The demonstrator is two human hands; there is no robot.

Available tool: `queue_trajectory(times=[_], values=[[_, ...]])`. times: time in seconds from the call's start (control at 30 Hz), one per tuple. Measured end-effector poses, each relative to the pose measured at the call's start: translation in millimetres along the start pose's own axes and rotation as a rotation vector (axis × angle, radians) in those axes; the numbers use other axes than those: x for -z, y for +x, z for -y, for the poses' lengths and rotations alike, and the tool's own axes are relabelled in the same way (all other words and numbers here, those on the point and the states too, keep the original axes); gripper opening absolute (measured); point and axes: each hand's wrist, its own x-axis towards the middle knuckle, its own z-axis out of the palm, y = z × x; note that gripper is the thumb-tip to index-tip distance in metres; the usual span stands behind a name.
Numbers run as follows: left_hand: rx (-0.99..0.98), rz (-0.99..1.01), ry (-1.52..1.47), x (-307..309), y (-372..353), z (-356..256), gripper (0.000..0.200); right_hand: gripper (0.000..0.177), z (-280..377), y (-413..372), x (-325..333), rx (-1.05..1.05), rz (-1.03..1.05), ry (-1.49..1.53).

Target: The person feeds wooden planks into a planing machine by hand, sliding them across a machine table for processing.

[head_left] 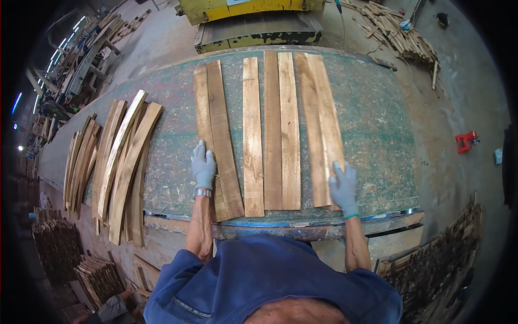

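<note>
My left hand [203, 168], in a grey glove, lies with its fingers spread on the near left part of a pair of wooden boards [222, 135]. My right hand [344, 190], gloved too, rests with fingers apart on the near right edge of another pair of boards [319, 124], which look slightly blurred. Between the two pairs, a single light board [252, 135] and a darker board [272, 129] beside a lighter one [290, 129] lie lengthwise on the speckled green table [372, 119].
Several boards lie piled at the table's left [127, 162]. Beyond the far edge stands a yellow machine [243, 12]. Stacked wood [431, 264] is at the lower right, scrap wood [402, 32] at the upper right. A red tool [465, 142] lies on the floor.
</note>
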Motion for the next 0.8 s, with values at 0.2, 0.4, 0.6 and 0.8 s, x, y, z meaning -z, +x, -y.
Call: queue_trajectory(times=[0.2, 0.4, 0.6, 0.8], values=[[0.0, 0.054, 0.03, -25, 36, -4, 0.052, 0.049, 41, 47, -41, 0.092, -0.051, -0.023], [-0.026, 0.163, -0.005, 14, 60, -3, 0.076, 0.069, 71, 95, -32, 0.003, 0.072, -0.058], [-0.282, 0.44, 0.304, 83, -83, -85, 0.107, 0.106, 97, 6, -21, 0.058, 0.174, -0.166], [-0.394, 0.398, 0.38, 48, -66, -70, 0.095, 0.103, 127, 41, -38, -0.049, 0.145, -0.197]])
